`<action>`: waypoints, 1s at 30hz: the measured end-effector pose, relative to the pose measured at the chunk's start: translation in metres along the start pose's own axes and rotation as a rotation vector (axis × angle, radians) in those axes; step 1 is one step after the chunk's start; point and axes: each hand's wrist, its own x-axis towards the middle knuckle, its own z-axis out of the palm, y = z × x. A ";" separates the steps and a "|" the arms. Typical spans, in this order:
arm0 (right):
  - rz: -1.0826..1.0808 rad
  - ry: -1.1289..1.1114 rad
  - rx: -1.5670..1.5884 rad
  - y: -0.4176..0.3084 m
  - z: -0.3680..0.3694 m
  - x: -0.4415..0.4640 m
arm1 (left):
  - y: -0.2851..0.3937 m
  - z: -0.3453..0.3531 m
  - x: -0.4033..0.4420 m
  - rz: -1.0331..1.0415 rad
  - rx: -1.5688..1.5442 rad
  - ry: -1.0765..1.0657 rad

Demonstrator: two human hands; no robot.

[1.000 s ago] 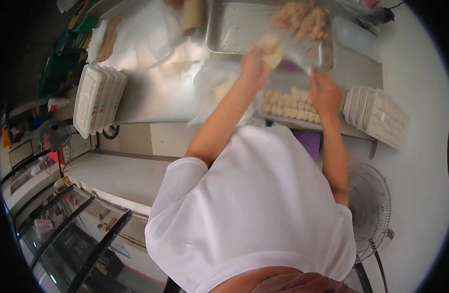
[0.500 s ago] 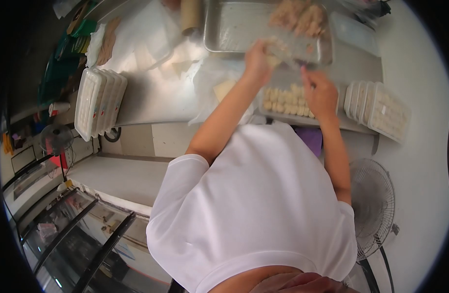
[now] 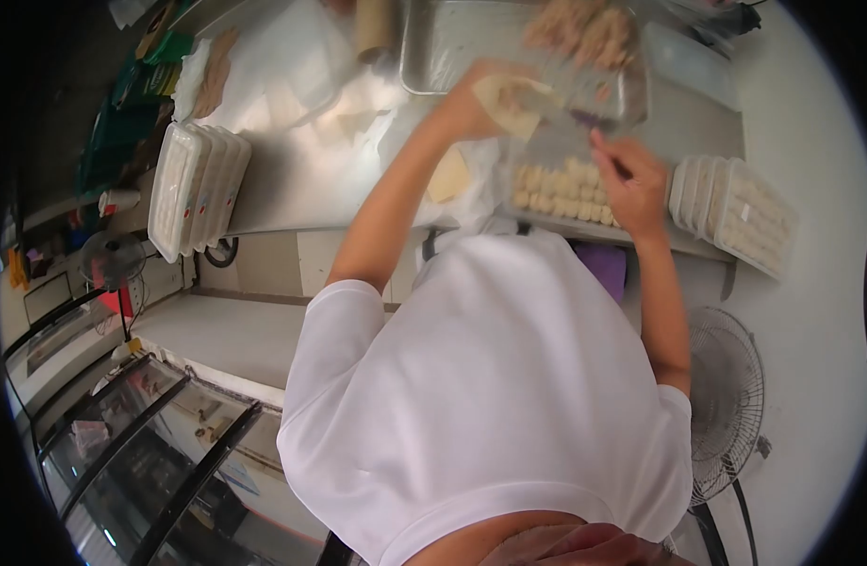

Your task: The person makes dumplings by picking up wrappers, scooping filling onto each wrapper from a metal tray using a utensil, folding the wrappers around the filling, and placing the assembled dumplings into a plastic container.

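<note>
My left hand (image 3: 466,106) holds a pale dough wrapper (image 3: 511,111) near the front edge of the metal tray (image 3: 424,87). A little filling seems to lie on the wrapper, though it is blurred. My right hand (image 3: 634,184) is closed around a thin tool with a purple part (image 3: 586,119), its far end smeared by motion. Below the hands, a plastic tray holds rows of small pale dumplings (image 3: 561,191), partly covered by my right hand. More wrappers (image 3: 449,176) lie on white plastic left of it. Minced filling (image 3: 589,36) is heaped in the metal tray.
Stacked, filled plastic trays (image 3: 199,193) stand at the left of the steel table (image 3: 287,179), and another stack (image 3: 743,217) leans at the right edge. A cardboard roll (image 3: 374,28) lies at the back. A fan (image 3: 726,406) stands behind my right arm.
My left hand has moved left with the wrapper, which now shows more openly. My right hand has shifted slightly right and down, and the gap between the hands has widened.
</note>
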 end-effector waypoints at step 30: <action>0.528 0.385 -0.036 0.121 -0.012 -0.094 | -0.019 0.104 0.005 -0.331 -1.039 0.466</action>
